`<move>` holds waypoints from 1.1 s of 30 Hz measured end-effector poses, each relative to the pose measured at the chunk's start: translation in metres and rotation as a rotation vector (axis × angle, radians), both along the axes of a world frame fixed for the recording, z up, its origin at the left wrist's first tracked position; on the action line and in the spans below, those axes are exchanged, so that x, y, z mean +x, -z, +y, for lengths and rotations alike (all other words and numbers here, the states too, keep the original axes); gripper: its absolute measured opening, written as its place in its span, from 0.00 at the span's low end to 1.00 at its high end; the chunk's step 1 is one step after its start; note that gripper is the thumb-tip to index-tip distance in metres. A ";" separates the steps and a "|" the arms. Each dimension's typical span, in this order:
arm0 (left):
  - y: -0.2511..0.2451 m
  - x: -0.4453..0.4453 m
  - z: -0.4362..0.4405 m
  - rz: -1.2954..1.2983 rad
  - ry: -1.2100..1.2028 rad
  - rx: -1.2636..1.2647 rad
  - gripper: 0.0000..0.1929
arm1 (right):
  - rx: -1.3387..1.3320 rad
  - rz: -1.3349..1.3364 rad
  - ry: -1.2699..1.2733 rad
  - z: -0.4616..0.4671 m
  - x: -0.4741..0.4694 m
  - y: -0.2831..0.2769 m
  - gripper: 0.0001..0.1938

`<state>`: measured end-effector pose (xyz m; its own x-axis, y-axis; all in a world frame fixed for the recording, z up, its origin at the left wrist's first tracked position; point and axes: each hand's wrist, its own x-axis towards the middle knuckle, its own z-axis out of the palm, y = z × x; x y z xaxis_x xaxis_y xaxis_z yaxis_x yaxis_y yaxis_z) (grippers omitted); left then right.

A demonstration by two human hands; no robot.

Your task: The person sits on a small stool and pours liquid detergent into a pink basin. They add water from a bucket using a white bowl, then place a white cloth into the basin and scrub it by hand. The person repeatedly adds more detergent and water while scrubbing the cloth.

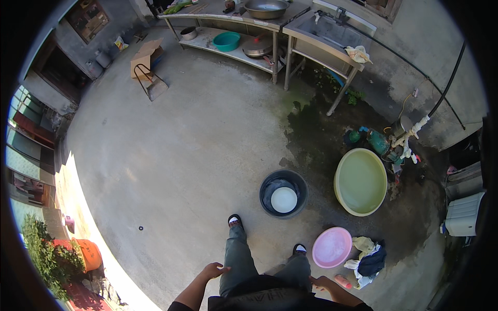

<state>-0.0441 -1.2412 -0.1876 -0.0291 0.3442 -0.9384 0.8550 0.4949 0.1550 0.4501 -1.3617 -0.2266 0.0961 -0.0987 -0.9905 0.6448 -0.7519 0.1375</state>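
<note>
My left hand (215,270) hangs beside my left thigh with nothing in it; its fingers point inward and look slightly apart. By my right thigh is my right hand (321,282), also without any object, its fingers loosely bent and apart. In front of my feet stands a dark basin (263,194) with a round white item (284,200) inside. A pink basin (332,247) holding whitish, sudsy-looking water is just beyond my right hand. Beside it a heap of wet-looking clothes (371,264) lies on the concrete, and a pink bottle-like object (342,281) lies near that hand.
A large yellowish tub (337,182) of greenish water stands at right, near a green water pump (378,142) with white pipes. Ahead are a metal sink (330,31) and a steel table (218,17). A dustpan (156,88) and cardboard box (146,58) stand farther left. Wet floor lies at right.
</note>
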 end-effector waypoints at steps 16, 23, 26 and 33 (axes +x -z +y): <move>0.035 -0.169 0.310 -0.129 0.141 -0.522 0.48 | 0.872 0.058 -0.419 0.388 -0.237 -0.034 0.23; 0.004 -0.243 0.526 -0.014 0.068 -0.300 0.55 | 1.305 -0.271 0.144 0.671 -0.310 -0.038 0.19; 0.000 -0.258 0.610 0.095 0.266 -0.176 0.52 | 1.400 -0.229 0.277 0.815 -0.329 -0.050 0.23; -0.006 -0.318 0.818 0.212 0.382 0.020 0.43 | 1.621 -0.229 0.472 1.090 -0.408 -0.062 0.29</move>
